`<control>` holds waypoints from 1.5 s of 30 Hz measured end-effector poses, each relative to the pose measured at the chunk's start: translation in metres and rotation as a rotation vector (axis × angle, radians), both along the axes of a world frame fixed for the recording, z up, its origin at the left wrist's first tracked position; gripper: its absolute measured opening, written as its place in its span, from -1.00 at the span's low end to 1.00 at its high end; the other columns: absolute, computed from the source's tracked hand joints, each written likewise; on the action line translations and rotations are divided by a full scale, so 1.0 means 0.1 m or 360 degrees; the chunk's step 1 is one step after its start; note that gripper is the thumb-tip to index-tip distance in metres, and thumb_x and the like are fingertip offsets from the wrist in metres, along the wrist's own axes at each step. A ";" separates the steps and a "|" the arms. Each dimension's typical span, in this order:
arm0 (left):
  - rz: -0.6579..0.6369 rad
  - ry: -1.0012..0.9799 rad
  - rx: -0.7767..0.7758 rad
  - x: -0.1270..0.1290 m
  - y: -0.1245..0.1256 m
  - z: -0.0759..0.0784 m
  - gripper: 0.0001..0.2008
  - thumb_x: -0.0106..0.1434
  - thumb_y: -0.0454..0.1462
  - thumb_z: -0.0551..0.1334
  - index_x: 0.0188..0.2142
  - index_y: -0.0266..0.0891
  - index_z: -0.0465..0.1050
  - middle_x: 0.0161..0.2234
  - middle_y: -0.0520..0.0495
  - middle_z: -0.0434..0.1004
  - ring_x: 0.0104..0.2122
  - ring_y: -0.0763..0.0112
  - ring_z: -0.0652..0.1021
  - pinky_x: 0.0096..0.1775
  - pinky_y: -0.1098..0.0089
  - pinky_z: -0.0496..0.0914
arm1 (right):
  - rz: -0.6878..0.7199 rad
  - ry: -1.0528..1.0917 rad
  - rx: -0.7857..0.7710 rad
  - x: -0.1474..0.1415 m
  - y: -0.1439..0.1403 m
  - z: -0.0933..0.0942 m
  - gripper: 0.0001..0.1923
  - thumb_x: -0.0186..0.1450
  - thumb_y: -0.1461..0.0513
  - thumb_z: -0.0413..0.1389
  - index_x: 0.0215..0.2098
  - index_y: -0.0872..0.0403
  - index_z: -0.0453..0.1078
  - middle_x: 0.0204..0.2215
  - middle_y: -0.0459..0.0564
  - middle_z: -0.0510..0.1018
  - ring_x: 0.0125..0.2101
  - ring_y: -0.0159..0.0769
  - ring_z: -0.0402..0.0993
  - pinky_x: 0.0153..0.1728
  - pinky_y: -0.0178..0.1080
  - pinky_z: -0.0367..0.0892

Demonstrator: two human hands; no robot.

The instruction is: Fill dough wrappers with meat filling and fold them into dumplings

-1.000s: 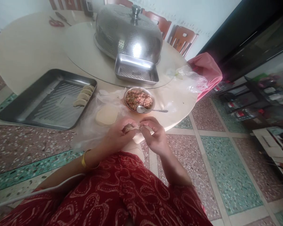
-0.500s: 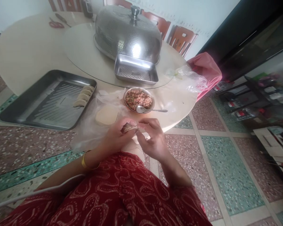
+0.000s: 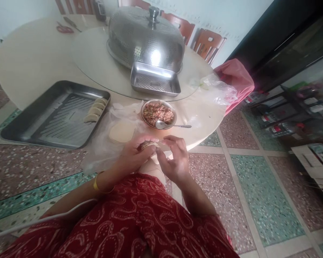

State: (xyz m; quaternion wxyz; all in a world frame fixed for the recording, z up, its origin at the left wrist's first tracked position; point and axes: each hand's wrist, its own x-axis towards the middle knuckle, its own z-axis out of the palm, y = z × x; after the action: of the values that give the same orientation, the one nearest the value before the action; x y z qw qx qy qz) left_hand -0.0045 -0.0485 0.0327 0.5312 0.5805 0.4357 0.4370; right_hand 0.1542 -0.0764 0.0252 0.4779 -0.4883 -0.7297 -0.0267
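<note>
Leftmost, tray [image 3: 43,114]: on the surface [image 3: 29,61], three folded dumplings [image 3: 96,110] at its right end.
Wrappers [image 3: 121,132]: stacked beside the filling bowl [image 3: 158,114].
Left hand [image 3: 133,156]: grip closed on the dumpling [image 3: 148,146], at the surface edge.
Right hand [image 3: 173,159]: fingertips pinching the same dumpling.

A red cloth [image 3: 140,222] is showing pale swirls; the silver tray [image 3: 56,114] is gleaming on the cream worktop [image 3: 37,61].
</note>
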 end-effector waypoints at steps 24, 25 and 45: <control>-0.0635 0.1014 0.1788 0.13 0.09 -0.03 -0.87 0.41 -0.26 0.18 -0.24 -0.16 0.50 -0.09 -0.08 0.57 -0.15 0.26 0.51 -0.11 0.20 0.42 | 0.1024 0.2968 -0.1708 -0.17 0.02 -0.07 -0.44 0.35 -0.20 -0.14 -0.06 -0.03 0.45 -0.17 0.02 0.65 -0.08 -0.14 0.58 0.04 -0.01 0.48; -0.0653 0.1042 0.1860 0.13 0.11 -0.02 -0.87 0.41 -0.25 0.18 -0.23 -0.15 0.51 -0.09 -0.07 0.58 -0.17 0.25 0.51 -0.13 0.19 0.41 | 0.1013 0.2990 -0.1717 -0.16 0.01 -0.06 -0.44 0.35 -0.20 -0.15 -0.08 -0.03 0.44 -0.21 0.02 0.65 -0.09 -0.12 0.58 0.03 0.00 0.48; -0.1119 0.1170 0.1585 0.28 0.17 0.11 -0.69 0.46 -0.13 0.06 -0.25 -0.12 0.55 -0.14 0.03 0.60 -0.14 0.26 0.53 -0.04 0.22 0.41 | 0.1114 0.2784 -0.1444 -0.16 -0.01 0.04 -0.41 0.33 -0.26 -0.23 -0.17 -0.11 0.42 -0.28 0.00 0.66 0.01 -0.19 0.57 0.10 0.00 0.46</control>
State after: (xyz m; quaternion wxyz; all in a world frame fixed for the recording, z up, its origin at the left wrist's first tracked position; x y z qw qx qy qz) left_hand 0.0234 -0.0312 0.0436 0.1308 0.9703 0.1220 0.1627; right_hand 0.1382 -0.0774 0.0296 0.5921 -0.2322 -0.1715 0.7524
